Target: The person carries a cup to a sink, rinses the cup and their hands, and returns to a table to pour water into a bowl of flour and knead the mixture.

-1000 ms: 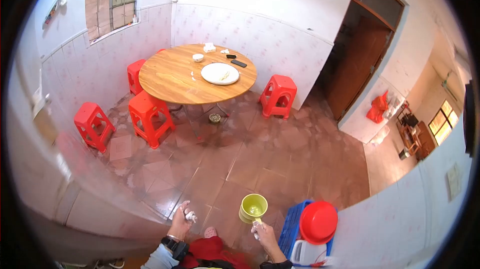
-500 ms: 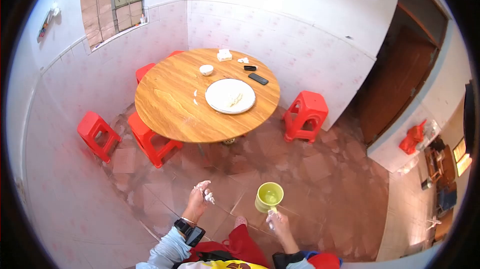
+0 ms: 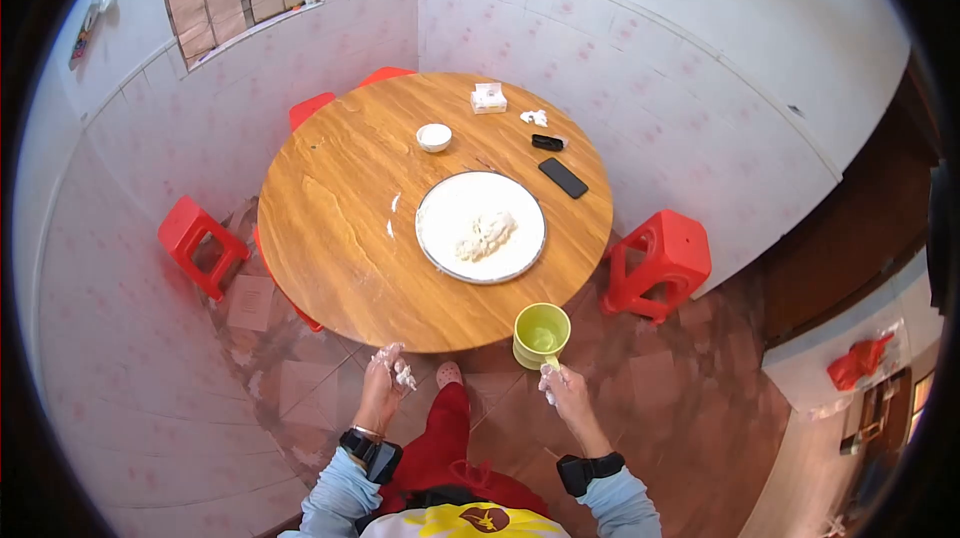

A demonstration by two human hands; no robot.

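Observation:
My right hand [image 3: 566, 393] is closed around the handle of a yellow-green mug [image 3: 541, 359], held upright just off the table's near edge. Some clear liquid seems to lie in the mug. White dough sticks to my right fingers. My left hand [image 3: 384, 374], at the near edge of the table, has loosely bent fingers smeared with bits of wet dough and grips no object. Ahead, a large round white tray [image 3: 445, 200] with a dark rim rests on the table, with a lumpy mass of dough [image 3: 487, 236] in it.
On the round wooden table [image 3: 330, 208] are a white bowl [image 3: 434, 138], a tissue box [image 3: 489, 98], crumpled tissue [image 3: 534, 118], a small black object [image 3: 548, 142] and a phone [image 3: 563, 178]. Red stools stand at the left [image 3: 203, 246] and right [image 3: 657, 264].
I have stepped closer to the table, which now looks larger and nearer. Both hands have come up to its near edge, the right one still holding the mug.

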